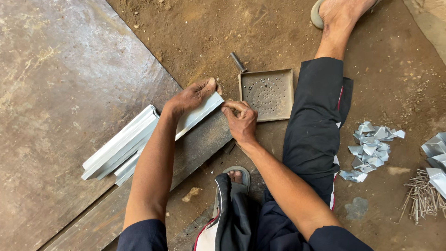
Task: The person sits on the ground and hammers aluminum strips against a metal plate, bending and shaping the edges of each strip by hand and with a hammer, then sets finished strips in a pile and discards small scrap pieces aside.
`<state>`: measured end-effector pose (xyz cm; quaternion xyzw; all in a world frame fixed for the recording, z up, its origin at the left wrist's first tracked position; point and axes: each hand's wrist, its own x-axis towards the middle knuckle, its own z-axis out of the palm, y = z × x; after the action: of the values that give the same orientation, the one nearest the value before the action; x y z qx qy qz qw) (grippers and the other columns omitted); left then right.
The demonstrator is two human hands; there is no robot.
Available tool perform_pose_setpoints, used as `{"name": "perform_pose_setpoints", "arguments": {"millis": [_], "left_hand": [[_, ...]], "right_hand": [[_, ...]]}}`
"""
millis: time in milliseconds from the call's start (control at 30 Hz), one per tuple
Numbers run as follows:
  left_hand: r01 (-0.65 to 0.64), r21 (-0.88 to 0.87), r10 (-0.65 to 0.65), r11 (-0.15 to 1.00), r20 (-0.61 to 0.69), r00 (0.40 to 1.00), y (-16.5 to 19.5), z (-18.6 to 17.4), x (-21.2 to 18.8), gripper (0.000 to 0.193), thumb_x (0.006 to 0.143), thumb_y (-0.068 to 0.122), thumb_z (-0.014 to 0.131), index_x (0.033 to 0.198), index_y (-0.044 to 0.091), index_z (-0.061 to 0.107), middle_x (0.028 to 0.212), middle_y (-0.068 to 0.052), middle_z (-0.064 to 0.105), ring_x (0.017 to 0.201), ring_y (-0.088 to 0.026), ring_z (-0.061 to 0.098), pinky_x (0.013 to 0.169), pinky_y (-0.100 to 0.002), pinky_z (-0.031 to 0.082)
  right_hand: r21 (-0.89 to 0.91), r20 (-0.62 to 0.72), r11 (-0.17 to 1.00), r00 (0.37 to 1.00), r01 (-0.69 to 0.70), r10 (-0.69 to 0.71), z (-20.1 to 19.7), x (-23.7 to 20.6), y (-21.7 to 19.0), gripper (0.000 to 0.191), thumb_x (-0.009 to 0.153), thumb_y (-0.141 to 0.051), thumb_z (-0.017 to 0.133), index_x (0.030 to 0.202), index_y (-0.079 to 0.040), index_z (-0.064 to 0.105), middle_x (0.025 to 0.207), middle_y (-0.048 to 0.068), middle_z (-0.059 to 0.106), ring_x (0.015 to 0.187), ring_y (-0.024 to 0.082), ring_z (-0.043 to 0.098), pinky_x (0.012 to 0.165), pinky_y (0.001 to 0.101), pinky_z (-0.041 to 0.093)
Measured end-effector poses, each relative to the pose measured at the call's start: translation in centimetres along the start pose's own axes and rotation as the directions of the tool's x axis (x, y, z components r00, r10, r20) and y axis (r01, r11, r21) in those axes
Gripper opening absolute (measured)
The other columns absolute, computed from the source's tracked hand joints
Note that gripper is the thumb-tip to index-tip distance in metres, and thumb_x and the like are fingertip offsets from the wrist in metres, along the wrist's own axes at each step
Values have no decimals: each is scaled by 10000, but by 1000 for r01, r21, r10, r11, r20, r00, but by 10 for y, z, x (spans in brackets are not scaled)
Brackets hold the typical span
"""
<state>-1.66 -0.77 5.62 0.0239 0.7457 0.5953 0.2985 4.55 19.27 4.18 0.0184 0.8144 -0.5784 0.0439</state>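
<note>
Two bare hands on one folded sheet-metal strip point(197, 116), just left of the square perforated tray point(268, 94). Left hand point(191, 96) pressed flat over the strip's top, fingers spread, not clenched. Right hand point(240, 121) pinching the strip's end at the tray's near-left corner, fingertips tight on a raw edge: likely cut if it slips. More strips point(121, 144) stacked farther left of the tray. Beyond the tray, a short steel punch point(238, 62), loose on dirt, liable to roll.
</note>
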Motion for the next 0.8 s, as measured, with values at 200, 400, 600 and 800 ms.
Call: {"name": "perform_pose_setpoints", "arguments": {"millis": [200, 400, 600, 800], "left_hand": [[50, 60, -54, 997, 57, 997, -3, 7, 4, 608, 987, 666, 343, 1147, 195, 693, 1084, -51, 689, 1039, -212, 603, 913, -406, 490], [149, 153, -162, 977, 79, 984, -17, 24, 10, 660, 949, 707, 371, 1330, 228, 621, 1367, -103, 658, 1327, -275, 552, 1113, -450, 417], [144, 120, -152, 982, 65, 986, -21, 23, 10, 680, 959, 687, 385, 1392, 212, 609, 1366, -86, 681, 1318, -240, 583, 1120, -395, 429], [195, 95, -202, 976, 65, 977, -23, 26, 12, 728, 969, 701, 354, 1326, 156, 679, 1359, -128, 701, 1313, -301, 600, 1122, -422, 449]], "right_hand": [[-90, 119, 969, 963, -232, 241, -39, -11, 15, 233, 958, -215, 738, 1172, -125, 721, 1018, 107, 765, 641, 129, 623, 512, 274, 507], [-585, 545, 808, 773, 72, 325, -112, -68, 66, 496, 865, -293, 831, 628, 101, 643, 1437, 237, 570, 983, 246, 682, 705, 375, 636], [-535, 607, 842, 723, 64, 331, -143, -108, 20, 349, 881, -245, 730, 732, 24, 566, 855, 197, 632, 768, 302, 631, 692, 437, 504], [-277, 573, 937, 747, -211, 338, -168, -101, -49, 347, 979, -210, 592, 741, 42, 573, 579, 180, 521, 504, 299, 501, 496, 435, 387]]}}
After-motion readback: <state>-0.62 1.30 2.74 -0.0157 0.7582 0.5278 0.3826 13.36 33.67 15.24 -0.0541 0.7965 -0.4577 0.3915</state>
